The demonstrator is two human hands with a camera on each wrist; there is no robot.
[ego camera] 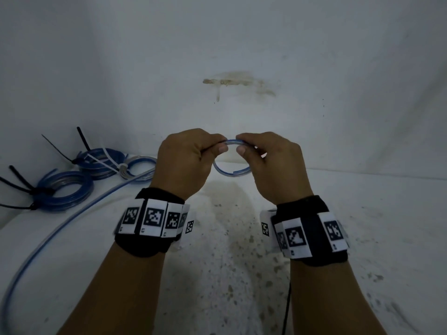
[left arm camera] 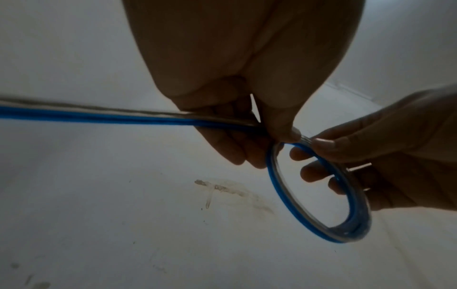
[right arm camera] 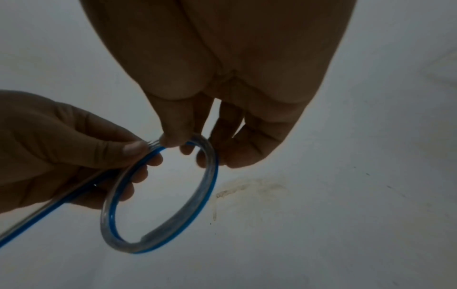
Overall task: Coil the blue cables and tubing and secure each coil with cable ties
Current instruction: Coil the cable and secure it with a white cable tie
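Both hands hold a small loop of blue-and-clear tubing (ego camera: 229, 171) in the air above the white surface. My left hand (ego camera: 191, 155) pinches the loop's top between thumb and fingers, and my right hand (ego camera: 263, 158) pinches it right beside. From the left hand the tubing's long tail (ego camera: 72, 221) runs down and left across the surface. The left wrist view shows the loop (left arm camera: 319, 195) hanging below the pinch with the tail (left arm camera: 99, 115) leading off left. In the right wrist view the loop (right arm camera: 160, 197) hangs between both hands.
At the left lie tied blue coils: one (ego camera: 64, 189) with black cable ties (ego camera: 17, 182), another (ego camera: 101, 163) behind it with black and white ties, and a small pale coil (ego camera: 140, 166). A stained white wall (ego camera: 237, 81) rises close behind. The surface is speckled with dirt.
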